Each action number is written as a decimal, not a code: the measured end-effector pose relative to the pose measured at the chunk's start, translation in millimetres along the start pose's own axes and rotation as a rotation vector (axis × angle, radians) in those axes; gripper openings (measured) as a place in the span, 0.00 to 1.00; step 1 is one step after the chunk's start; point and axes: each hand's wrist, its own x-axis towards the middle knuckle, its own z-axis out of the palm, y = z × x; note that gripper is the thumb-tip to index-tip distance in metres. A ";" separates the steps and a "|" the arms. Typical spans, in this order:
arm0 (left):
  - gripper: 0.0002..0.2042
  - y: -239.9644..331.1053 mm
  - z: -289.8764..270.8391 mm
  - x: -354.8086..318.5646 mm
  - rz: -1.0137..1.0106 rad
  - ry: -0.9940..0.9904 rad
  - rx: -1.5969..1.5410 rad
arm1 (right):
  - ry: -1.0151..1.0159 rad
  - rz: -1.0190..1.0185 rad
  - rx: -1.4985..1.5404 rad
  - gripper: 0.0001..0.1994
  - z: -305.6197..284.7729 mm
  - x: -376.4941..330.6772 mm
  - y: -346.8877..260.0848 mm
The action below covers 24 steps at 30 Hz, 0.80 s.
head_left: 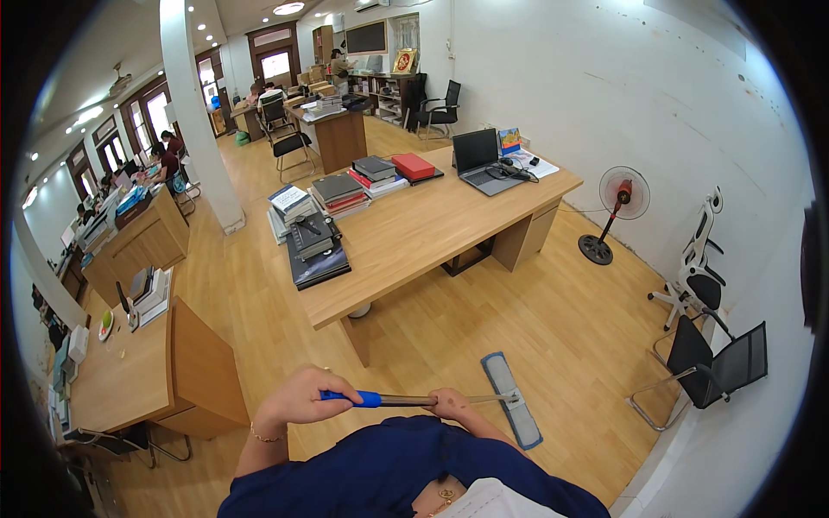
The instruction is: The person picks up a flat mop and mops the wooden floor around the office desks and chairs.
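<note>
— Where do the two hands sit on the mop?

— The left hand (298, 399) is wrapped in a full grip round the blue sleeve at the upper end of the mop handle (414, 400); the right hand (451, 403) is closed on the bare metal shaft further along. Both are holding it, just in front of the person's dark blue top.

— And which way does the mop run from there?

— Its long axis lies almost level across the view, from the left hand out toward the person's right. The mop head (512, 399) is at that far end, so the right hand is the nearer of the two to it.

— How does the head look?

— A flat, narrow pad, grey with a blue border, lying on the wooden floor (570, 337) at an angle to the handle.

— What is around it?

— A long wooden bench (432, 229) with stacked books and a laptop (479, 161) stands beyond the mop. A black chair (717, 367) is off to the right near the white wall, and a standing fan (617, 207) beyond it.
</note>
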 end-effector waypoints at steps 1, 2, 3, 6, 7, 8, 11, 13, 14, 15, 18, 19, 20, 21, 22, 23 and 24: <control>0.07 2.2 2.3 5.8 0.058 0.017 0.016 | -0.002 0.000 -0.007 0.15 -3.2 -1.8 4.1; 0.06 4.3 4.8 11.8 0.116 0.035 0.032 | 0.013 0.015 0.003 0.14 -6.3 -3.5 8.2; 0.06 6.9 7.0 16.7 0.175 0.051 0.052 | 0.031 0.028 0.014 0.14 -10.3 -4.9 10.3; 0.06 15.3 16.0 28.0 0.203 0.083 0.025 | 0.068 0.063 0.020 0.14 -20.6 -12.8 17.7; 0.06 18.0 19.8 32.3 0.215 0.096 0.011 | 0.085 0.086 0.019 0.14 -23.4 -16.9 20.5; 0.06 19.2 24.4 37.0 0.219 0.098 0.014 | 0.104 0.109 0.018 0.13 -26.8 -20.0 24.6; 0.05 15.2 47.4 52.0 0.234 0.038 0.095 | 0.204 0.121 -0.052 0.13 -25.3 -28.0 61.2; 0.05 -8.0 81.6 66.9 0.277 0.094 0.104 | 0.251 0.125 -0.085 0.12 -33.3 -38.5 85.6; 0.05 -14.3 96.0 75.7 0.317 0.151 0.107 | 0.326 0.158 -0.093 0.11 -40.9 -47.0 96.4; 0.05 -9.9 106.5 86.1 0.308 0.141 0.126 | 0.401 0.193 -0.102 0.10 -47.8 -54.7 100.6; 0.05 1.4 140.9 126.8 0.260 0.118 0.191 | 0.520 0.072 -0.041 0.08 -77.5 -73.3 90.2; 0.05 0.6 153.3 143.3 0.311 0.146 0.160 | 0.582 0.015 -0.012 0.07 -88.3 -81.4 82.3; 0.05 -0.3 166.5 158.2 0.358 0.176 0.128 | 0.580 0.024 -0.015 0.07 -96.2 -89.3 66.3; 0.06 -2.4 180.2 172.3 0.363 0.154 0.114 | 0.718 -0.058 -0.006 0.08 -100.1 -95.0 47.1; 0.06 0.5 194.8 187.2 0.376 0.125 0.097 | 0.862 -0.135 -0.003 0.09 -105.1 -100.8 30.8; 0.06 6.3 206.5 191.7 0.371 0.141 0.092 | 0.986 -0.242 0.002 0.11 -106.2 -101.4 22.0; 0.09 12.1 218.2 195.7 0.339 0.075 0.161 | 0.972 -0.253 -0.003 0.11 -105.1 -104.3 24.5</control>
